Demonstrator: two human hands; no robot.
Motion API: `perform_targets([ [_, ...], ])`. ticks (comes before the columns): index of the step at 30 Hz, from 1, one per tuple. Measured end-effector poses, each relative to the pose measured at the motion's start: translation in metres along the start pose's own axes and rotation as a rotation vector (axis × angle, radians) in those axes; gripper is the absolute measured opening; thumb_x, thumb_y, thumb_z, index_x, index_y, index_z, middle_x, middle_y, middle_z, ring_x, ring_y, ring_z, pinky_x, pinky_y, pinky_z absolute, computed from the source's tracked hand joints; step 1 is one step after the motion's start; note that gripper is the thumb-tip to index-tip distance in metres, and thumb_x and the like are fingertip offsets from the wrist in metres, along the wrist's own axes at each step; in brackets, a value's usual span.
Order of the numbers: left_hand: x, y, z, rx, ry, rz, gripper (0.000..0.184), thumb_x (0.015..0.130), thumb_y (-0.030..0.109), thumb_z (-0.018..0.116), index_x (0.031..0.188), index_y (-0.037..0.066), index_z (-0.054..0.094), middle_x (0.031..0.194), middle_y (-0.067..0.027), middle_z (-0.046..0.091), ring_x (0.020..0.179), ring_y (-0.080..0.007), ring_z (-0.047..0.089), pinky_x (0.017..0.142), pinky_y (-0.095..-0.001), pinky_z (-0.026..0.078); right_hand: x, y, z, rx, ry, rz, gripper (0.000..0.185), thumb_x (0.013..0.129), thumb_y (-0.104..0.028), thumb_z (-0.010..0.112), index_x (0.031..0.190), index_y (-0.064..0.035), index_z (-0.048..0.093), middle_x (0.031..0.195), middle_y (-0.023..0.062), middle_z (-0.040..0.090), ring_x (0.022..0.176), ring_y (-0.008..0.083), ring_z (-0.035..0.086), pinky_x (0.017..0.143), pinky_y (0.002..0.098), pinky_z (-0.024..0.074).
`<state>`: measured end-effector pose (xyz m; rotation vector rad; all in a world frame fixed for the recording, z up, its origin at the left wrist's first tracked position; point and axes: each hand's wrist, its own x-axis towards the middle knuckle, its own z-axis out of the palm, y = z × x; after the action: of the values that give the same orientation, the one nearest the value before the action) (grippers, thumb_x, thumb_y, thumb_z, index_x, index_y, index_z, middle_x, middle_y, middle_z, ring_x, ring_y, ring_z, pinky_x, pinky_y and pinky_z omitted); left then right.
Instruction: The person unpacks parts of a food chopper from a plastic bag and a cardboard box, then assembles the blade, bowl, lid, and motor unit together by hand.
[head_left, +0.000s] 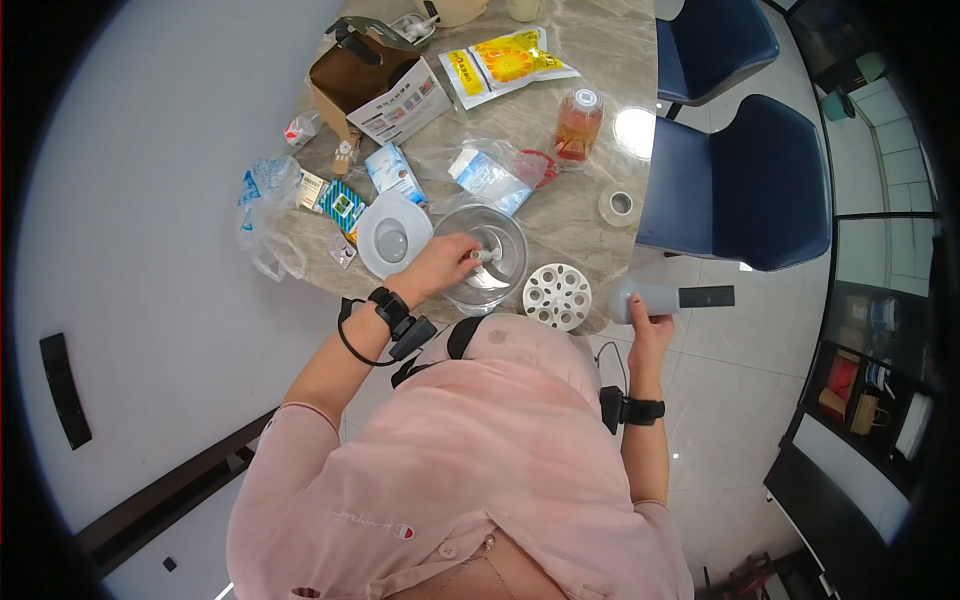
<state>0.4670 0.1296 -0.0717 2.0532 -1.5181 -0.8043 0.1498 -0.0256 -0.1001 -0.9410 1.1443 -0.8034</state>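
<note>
My left hand (447, 260) reaches over a clear round bowl (518, 245) at the table's front edge. Its fingers close on the white spindle of a chopper blade (490, 280), whose metal shows inside the bowl. To the right, beyond the table edge, my right hand (650, 325) grips a grey device with a black end (660, 298), held sideways. Beside my left hand lies a white lid with a clear centre (388, 215). A round white rack with several holes (557, 298) sits right of the bowl.
Behind the bowl are a milk carton in plastic (492, 178), an amber bottle (579, 125), a tape roll (617, 207) and a yellow pouch (507, 65). An open cardboard box (372, 85) and a plastic bag (268, 215) occupy the left. Blue chairs (745, 185) stand rightward.
</note>
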Motion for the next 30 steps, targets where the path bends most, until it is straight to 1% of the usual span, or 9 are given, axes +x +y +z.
perform_targets([
  [5, 0.003, 0.0, 0.003, 0.04, 0.01, 0.04, 0.02, 0.078, 0.012, 0.064, 0.095, 0.002, 0.061, 0.084, -0.0155, 0.059, 0.075, -0.0315, 0.059, 0.066, -0.0388, 0.046, 0.017, 0.014, 0.009, -0.572, -0.182, -0.133, 0.047, 0.067, -0.013, 0.08, 0.105, -0.0011, 0.055, 0.1, 0.0128, 0.063, 0.087, 0.0208, 0.062, 0.077, 0.0327, 0.0482],
  [8, -0.004, -0.006, 0.002, -0.009, 0.059, -0.045, 0.02, 0.078, 0.011, 0.066, 0.095, 0.003, 0.061, 0.08, -0.0141, 0.06, 0.07, -0.028, 0.058, 0.063, -0.0362, 0.046, 0.032, 0.031, 0.018, -0.615, -0.229, -0.297, 0.047, 0.065, -0.015, 0.079, 0.103, -0.0023, 0.054, 0.097, 0.0158, 0.062, 0.088, 0.028, 0.062, 0.077, 0.0354, 0.0481],
  [9, -0.007, -0.008, 0.001, -0.017, 0.111, -0.1, 0.021, 0.078, 0.011, 0.067, 0.096, 0.003, 0.062, 0.077, -0.0126, 0.06, 0.066, -0.0246, 0.057, 0.06, -0.0338, 0.046, 0.033, 0.012, 0.037, -0.864, -0.188, -0.335, 0.048, 0.066, -0.018, 0.078, 0.103, -0.0022, 0.053, 0.097, 0.0159, 0.06, 0.091, 0.034, 0.059, 0.077, 0.0394, 0.0471],
  [13, -0.017, -0.006, -0.007, -0.034, 0.136, -0.112, 0.021, 0.078, 0.01, 0.068, 0.096, 0.003, 0.062, 0.076, -0.0117, 0.06, 0.063, -0.0226, 0.056, 0.059, -0.0324, 0.046, 0.052, 0.004, 0.058, -1.014, -0.23, -0.395, 0.056, 0.065, -0.021, 0.079, 0.11, -0.0051, 0.05, 0.107, 0.0149, 0.056, 0.104, 0.0346, 0.051, 0.085, 0.0414, 0.0442],
  [16, -0.023, 0.004, -0.009, -0.073, 0.217, -0.075, 0.022, 0.079, 0.01, 0.068, 0.099, 0.003, 0.062, 0.075, -0.0098, 0.06, 0.062, -0.0188, 0.056, 0.058, -0.0299, 0.046, 0.06, 0.003, 0.071, -1.098, -0.284, -0.559, 0.058, 0.065, -0.022, 0.079, 0.113, -0.0058, 0.049, 0.112, 0.0146, 0.054, 0.107, 0.0339, 0.05, 0.087, 0.0409, 0.0435],
  [19, -0.033, 0.019, -0.022, -0.225, 0.26, -0.251, 0.023, 0.08, 0.012, 0.067, 0.101, 0.002, 0.063, 0.078, -0.0094, 0.063, 0.067, -0.0182, 0.059, 0.063, -0.0296, 0.048, 0.069, 0.009, 0.081, -1.098, -0.323, -0.599, 0.064, 0.065, -0.022, 0.079, 0.118, -0.0054, 0.048, 0.115, 0.0148, 0.053, 0.108, 0.0337, 0.05, 0.089, 0.0408, 0.043],
  [21, -0.043, 0.017, -0.028, -0.362, 0.377, -0.272, 0.022, 0.081, 0.01, 0.067, 0.101, 0.002, 0.064, 0.076, -0.0042, 0.061, 0.068, -0.0102, 0.057, 0.061, -0.025, 0.047, 0.072, 0.01, 0.084, -1.074, -0.341, -0.602, 0.067, 0.065, -0.021, 0.079, 0.121, -0.0049, 0.046, 0.116, 0.0155, 0.052, 0.109, 0.0341, 0.049, 0.09, 0.041, 0.0426],
  [24, -0.056, 0.008, -0.036, -0.533, 0.433, -0.302, 0.022, 0.084, 0.005, 0.064, 0.105, 0.001, 0.062, 0.078, -0.0009, 0.06, 0.065, -0.0076, 0.056, 0.059, -0.0213, 0.046, 0.066, 0.006, 0.083, -1.006, -0.383, -0.649, 0.074, 0.064, -0.019, 0.08, 0.126, -0.0036, 0.042, 0.119, 0.017, 0.051, 0.11, 0.0353, 0.048, 0.092, 0.0413, 0.0418],
  [30, -0.07, 0.008, -0.047, -0.864, 0.557, -0.303, 0.02, 0.085, 0.005, 0.062, 0.104, -0.002, 0.061, 0.079, -0.004, 0.061, 0.065, -0.0097, 0.058, 0.058, -0.0224, 0.048, 0.063, 0.016, 0.064, -0.901, -0.442, -0.742, 0.076, 0.066, -0.016, 0.079, 0.128, -0.0019, 0.039, 0.12, 0.0191, 0.049, 0.109, 0.038, 0.048, 0.092, 0.0422, 0.041],
])
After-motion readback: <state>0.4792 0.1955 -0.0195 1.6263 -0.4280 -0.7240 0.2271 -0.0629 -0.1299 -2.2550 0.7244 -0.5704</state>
